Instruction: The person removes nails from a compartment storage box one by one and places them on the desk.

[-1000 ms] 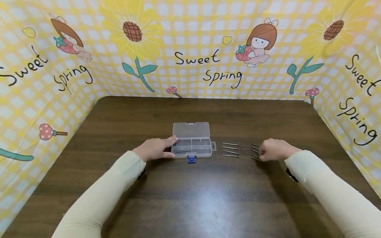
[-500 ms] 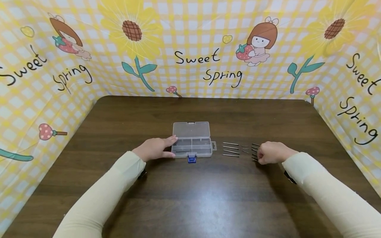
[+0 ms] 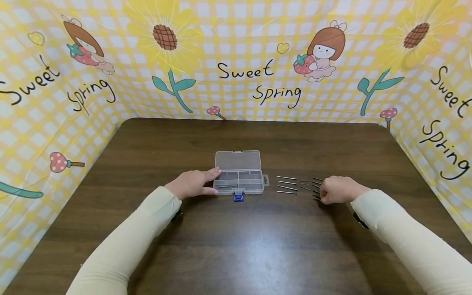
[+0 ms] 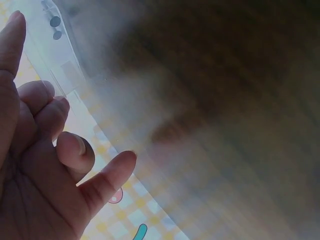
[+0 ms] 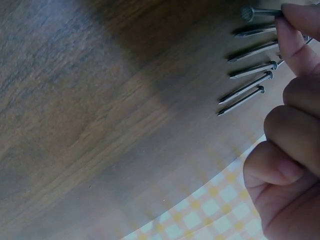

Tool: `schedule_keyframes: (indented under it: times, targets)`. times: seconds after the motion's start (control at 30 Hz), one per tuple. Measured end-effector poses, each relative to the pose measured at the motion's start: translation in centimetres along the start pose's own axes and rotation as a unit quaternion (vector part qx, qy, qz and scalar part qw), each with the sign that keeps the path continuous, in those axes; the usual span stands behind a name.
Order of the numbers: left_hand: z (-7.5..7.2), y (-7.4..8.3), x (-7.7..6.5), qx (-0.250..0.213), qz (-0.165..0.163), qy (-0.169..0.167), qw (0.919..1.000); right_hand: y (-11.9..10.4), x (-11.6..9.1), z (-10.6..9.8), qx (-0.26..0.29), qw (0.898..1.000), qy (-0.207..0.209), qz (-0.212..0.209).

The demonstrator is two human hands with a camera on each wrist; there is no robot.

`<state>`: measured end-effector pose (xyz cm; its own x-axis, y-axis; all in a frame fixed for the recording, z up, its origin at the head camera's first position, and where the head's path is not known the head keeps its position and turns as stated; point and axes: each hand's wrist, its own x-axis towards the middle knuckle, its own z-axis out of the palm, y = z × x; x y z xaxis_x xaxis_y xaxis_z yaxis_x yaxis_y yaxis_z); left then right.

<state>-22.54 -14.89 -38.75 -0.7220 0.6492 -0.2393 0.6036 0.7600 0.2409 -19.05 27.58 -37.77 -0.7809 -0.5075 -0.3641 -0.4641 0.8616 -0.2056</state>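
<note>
A clear plastic compartment box (image 3: 239, 180) stands with its lid up and a blue latch (image 3: 238, 197) at its front. Thin metal pieces lie in its front left compartment. My left hand (image 3: 189, 184) rests against the box's left side, thumb near the front corner and a straight finger near the hinge. In the left wrist view some of its other fingers are curled. My right hand (image 3: 341, 189) pinches a metal nail (image 5: 262, 12) between thumb and forefinger, its round head sticking out. Beside that hand several similar nails (image 5: 244, 89) lie in a row.
Between the box and my right hand lie a column of longer nails (image 3: 287, 187) and a few much smaller nails (image 3: 304, 184). The dark wooden table (image 3: 236, 246) is surrounded on three sides by a yellow checked cloth (image 3: 236, 37).
My right hand has shifted slightly left, closer over the row of nails, then stays there. My left hand and the box hold their places.
</note>
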Motion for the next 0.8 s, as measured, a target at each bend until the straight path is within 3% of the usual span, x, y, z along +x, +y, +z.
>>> schedule_keyframes:
  times: [0.8]
  targets:
    - [0.26,-0.34,0.0,-0.001,-0.003,-0.001,1.0,-0.68,0.17,0.22,-0.022,1.0,0.009,0.0]
